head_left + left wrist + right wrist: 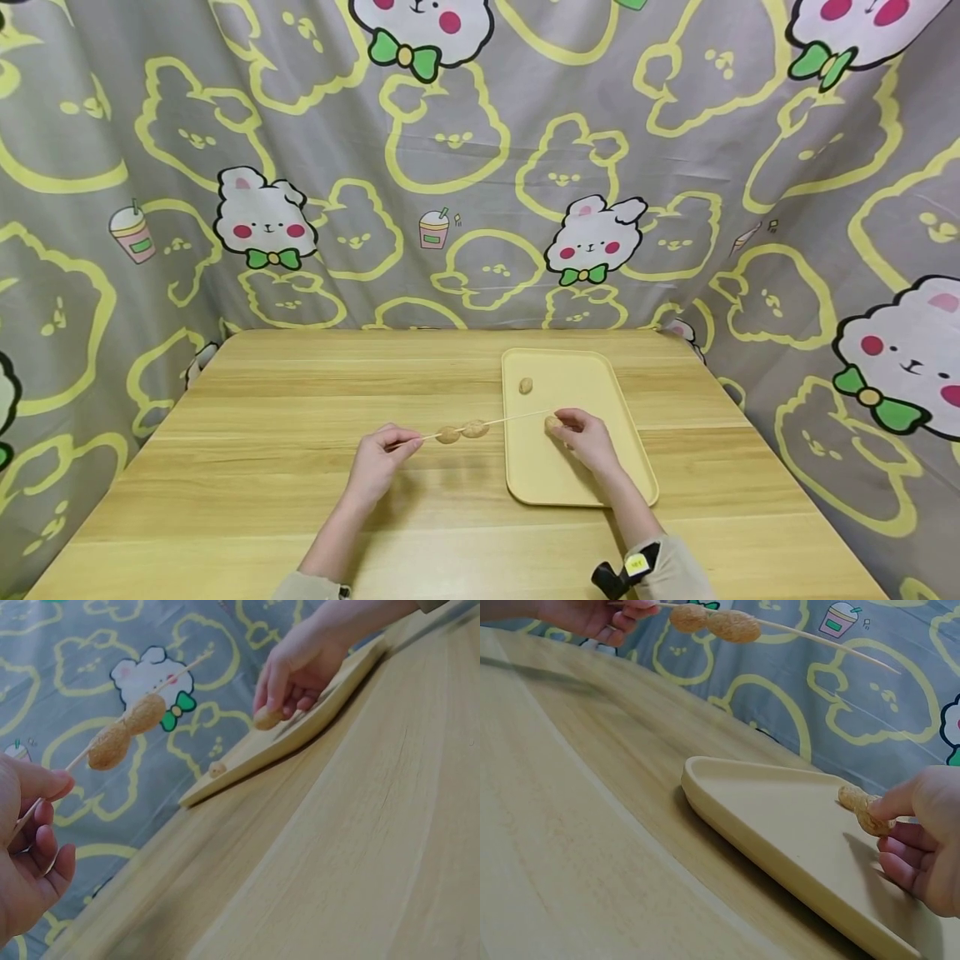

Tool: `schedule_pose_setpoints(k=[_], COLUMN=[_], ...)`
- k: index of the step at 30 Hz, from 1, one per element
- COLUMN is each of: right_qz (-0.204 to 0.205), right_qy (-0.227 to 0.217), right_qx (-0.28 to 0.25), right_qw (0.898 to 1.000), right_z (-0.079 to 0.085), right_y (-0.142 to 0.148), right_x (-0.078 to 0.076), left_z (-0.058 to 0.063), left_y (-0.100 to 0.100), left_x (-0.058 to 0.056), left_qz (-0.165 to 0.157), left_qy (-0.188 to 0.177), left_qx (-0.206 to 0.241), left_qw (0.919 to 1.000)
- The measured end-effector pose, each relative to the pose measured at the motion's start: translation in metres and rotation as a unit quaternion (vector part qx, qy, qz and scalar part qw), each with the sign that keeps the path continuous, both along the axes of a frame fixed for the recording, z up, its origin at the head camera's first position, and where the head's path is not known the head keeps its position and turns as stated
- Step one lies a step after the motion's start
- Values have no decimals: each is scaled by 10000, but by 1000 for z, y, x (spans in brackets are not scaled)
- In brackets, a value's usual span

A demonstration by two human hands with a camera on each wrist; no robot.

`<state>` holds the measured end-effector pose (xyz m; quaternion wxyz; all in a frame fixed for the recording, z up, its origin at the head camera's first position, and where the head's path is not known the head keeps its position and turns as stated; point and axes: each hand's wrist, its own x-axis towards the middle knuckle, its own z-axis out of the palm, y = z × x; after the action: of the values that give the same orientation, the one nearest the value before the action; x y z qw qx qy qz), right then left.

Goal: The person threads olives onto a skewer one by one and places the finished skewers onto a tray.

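My left hand [375, 464] pinches a thin wooden skewer [521, 415] near its left end, raised over the table and slanting up to the right. Threaded side by side on it are two brown, wrinkled fried balls [109, 746], close to the left fingertips. Over the tray, my right hand [592, 447] pinches another fried ball [875, 819] between thumb and fingers. In the head view the skewer's bare tip crosses close to this ball. One more fried ball [526, 386] lies on the cream-yellow tray [577, 483], toward its far left corner.
The tray stands on the right half of a wood-grain table [247, 467]. A grey curtain [480, 208] with cartoon rabbits hangs behind the table and along both sides. A black strap with a yellow tag [637, 566] sits at the right sleeve.
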<state>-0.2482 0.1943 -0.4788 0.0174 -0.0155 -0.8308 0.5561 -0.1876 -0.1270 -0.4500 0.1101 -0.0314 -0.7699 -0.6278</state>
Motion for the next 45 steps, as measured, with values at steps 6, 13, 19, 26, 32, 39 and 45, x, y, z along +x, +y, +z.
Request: schedule_pose_setpoints(k=[6, 13, 19, 26, 32, 39, 45], right_qz=[42, 295, 696, 976, 1070, 1136, 1276], right_qy=[10, -106, -9, -77, -101, -102, -26], right_qx=[-409, -1291, -2069, -2587, -2694, -2746, -2756], right_qw=[9992, 9911, 9759, 9610, 9570, 9548, 9528], right_z=[3, 15, 23, 26, 28, 29, 30], right_y=[4, 6, 8, 10, 10, 11, 11], right_x=[4, 12, 19, 22, 25, 26, 26], left_z=[-2, 0, -1, -1, -2, -2, -2], left_y=[-1, -2, -2, -3, -3, -2, -2], left_x=[-1, 0, 0, 1, 0, 1, 0], left_qz=[-19, -30, -34, -72, -94, -156, -157], left_qy=[-18, -102, -127, -123, -152, -66, -41], left_qx=[-24, -2, -3, 5, -60, -150, -256], left_qw=[10000, 9999, 9999, 9999, 9998, 9997, 9995])
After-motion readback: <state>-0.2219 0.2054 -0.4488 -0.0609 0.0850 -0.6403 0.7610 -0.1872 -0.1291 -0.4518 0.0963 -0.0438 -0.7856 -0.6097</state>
